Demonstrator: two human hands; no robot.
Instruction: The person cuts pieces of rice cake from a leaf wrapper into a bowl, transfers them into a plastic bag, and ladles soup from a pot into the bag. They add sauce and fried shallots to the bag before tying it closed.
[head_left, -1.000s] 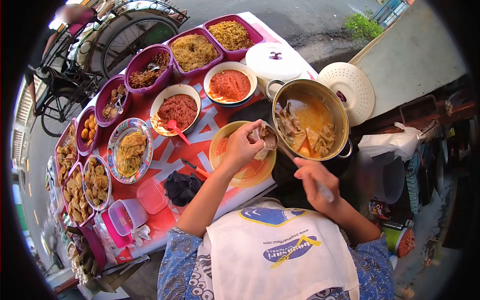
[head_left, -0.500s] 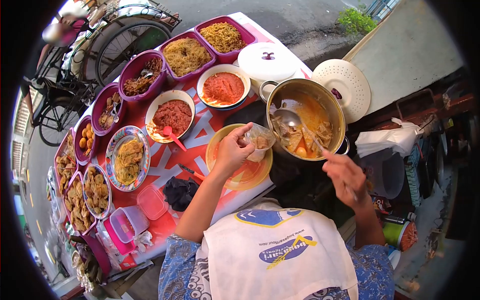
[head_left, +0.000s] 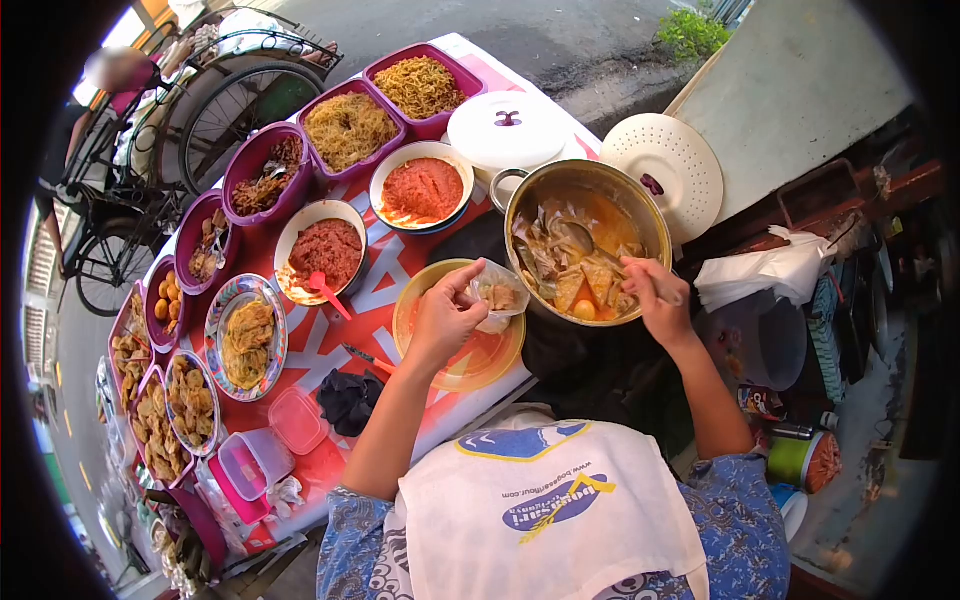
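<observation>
My left hand [head_left: 447,315] pinches a small clear plastic bag [head_left: 500,292] with some pale food in it, holding it above a yellow-rimmed bowl [head_left: 487,372]. Just right of the bag stands a steel pot [head_left: 664,214] of orange stew with pale chunks and what looks like an egg. With closed fingers, my right hand [head_left: 660,305] grips a metal ladle [head_left: 572,236] over the pot's right rim. The ladle's bowl is partly sunk among the chunks, and part of its handle is hard to make out.
A white lid [head_left: 505,132] and a perforated steamer plate [head_left: 672,200] lie behind the pot. Two bowls of red paste [head_left: 420,190], purple noodle tubs [head_left: 350,128] and plates of fried food [head_left: 192,393] line the table. A cycle rickshaw [head_left: 240,110] with a person stands beyond.
My right hand has moved in towards the pot, and the ladle has sunk deeper into the stew. The bag remains in my left hand. The whole view has shifted slightly.
</observation>
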